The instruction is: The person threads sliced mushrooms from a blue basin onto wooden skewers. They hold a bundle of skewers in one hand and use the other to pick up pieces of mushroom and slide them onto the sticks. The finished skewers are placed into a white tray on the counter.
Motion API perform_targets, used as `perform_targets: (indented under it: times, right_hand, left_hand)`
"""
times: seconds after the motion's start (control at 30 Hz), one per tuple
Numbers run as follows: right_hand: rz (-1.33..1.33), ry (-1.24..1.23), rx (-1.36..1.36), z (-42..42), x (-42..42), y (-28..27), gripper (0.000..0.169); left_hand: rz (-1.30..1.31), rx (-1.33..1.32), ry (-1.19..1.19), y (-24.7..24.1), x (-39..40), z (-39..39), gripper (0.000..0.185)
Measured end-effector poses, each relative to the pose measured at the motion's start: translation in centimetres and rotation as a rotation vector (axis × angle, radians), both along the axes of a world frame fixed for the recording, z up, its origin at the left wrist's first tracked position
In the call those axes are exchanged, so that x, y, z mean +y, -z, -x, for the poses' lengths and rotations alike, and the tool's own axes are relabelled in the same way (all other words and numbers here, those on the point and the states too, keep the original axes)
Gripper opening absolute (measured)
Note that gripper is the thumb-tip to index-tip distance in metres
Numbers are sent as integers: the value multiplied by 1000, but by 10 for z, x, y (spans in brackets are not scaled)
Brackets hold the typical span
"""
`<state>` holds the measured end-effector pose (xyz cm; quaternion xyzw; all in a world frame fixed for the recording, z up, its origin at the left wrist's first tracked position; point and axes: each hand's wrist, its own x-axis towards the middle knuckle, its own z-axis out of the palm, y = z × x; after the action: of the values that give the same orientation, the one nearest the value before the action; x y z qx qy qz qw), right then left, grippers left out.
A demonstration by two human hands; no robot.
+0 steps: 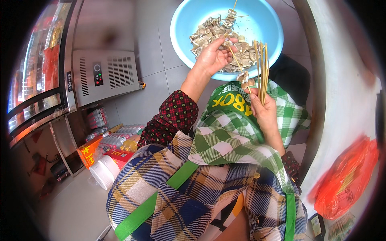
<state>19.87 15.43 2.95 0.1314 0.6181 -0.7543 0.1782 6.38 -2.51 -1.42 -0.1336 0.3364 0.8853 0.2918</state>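
A light-blue plastic basin [178,39] lies before me, holding a heap of sliced mushroom pieces [208,28]. Loaded skewers [230,18] rest on the heap at the far side. My right hand [264,110] grips a bundle of bare bamboo skewers [263,72] standing upright. The same hand also holds one slanting skewer [236,58] with a few mushroom pieces [245,79] threaded low on it. Over the basin, my left hand [215,57] is palm up, a mushroom piece [226,43] between thumb and fingers by that skewer's upper end. Fingers partly hide this piece.
A green checked apron [223,141] covers my lap. Left stand a glass-front display cooler [104,75], packs of bottles [120,137], an orange box [90,152] and white tubs [104,171]. At right, a red plastic bag [343,183] containing skewers lies beside a pale surface [334,75].
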Motion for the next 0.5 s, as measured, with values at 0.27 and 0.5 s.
perform_targets:
  times: [0.27, 0.5]
  right_hand:
    - [17, -7, -11, -2, -1, 1, 17]
    - [13, 52, -32, -5, -6, 1, 18]
  left_hand:
    - [110, 97, -81, -1, 7, -6, 28]
    - [9, 106, -152, 3, 17, -10, 25]
